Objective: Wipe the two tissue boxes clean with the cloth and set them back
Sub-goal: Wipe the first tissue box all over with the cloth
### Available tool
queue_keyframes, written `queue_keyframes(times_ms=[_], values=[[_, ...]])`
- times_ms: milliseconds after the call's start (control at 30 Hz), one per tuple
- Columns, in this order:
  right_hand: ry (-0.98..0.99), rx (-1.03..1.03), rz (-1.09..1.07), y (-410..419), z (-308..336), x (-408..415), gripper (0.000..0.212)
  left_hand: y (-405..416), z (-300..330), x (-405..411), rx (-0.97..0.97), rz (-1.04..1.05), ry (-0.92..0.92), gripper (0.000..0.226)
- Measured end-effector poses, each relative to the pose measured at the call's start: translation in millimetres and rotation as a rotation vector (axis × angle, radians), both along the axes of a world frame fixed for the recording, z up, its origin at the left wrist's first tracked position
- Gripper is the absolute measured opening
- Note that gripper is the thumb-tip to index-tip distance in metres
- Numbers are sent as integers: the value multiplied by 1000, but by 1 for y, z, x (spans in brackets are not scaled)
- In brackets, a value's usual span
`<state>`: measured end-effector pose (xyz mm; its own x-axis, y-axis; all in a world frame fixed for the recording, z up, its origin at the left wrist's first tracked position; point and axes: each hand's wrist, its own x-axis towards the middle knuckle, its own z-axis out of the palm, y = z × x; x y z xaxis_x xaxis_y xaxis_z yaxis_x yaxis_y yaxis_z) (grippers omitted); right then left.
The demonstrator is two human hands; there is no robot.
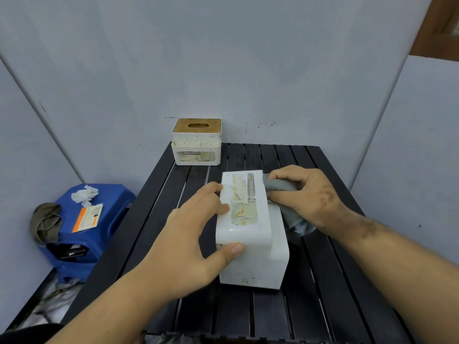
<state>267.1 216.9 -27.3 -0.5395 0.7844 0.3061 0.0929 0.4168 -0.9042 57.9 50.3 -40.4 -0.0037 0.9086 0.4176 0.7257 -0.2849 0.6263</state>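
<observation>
Wiping is in hand on the first white plastic tissue box (250,232), which lies on its side mid-way across the black slatted table (323,306). Your left hand (196,242) spans it, thumb and fingers spread and pressed to steady it. Your right hand (310,194) is closed around the bunched grey cloth (288,202) against the box's right face. The second white box with the wooden lid (197,142) stands upright at the far edge, probably next; turn this one first.
</observation>
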Motion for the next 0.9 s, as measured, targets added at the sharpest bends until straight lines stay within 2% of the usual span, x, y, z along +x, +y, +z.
queue_keyframes(times_ms=[100,233,367,467,567,700,900], values=[[-20,34,2,0,2,-5,21,-1,2,3,25,12,29,42],[-129,111,149,11,5,5,23,-2,3,6,67,72,96,44],[-121,-31,228,18,3,15,36,-2,6,8,74,30,56,43],[-100,-68,249,17,2,17,34,-3,5,7,55,52,61,46],[-107,-34,217,15,3,17,22,-4,2,6,28,80,77,50],[-89,-16,126,15,4,18,25,-4,3,6,10,66,55,51],[110,-184,-59,-12,-4,-8,28,-4,5,8,-22,33,25,49]])
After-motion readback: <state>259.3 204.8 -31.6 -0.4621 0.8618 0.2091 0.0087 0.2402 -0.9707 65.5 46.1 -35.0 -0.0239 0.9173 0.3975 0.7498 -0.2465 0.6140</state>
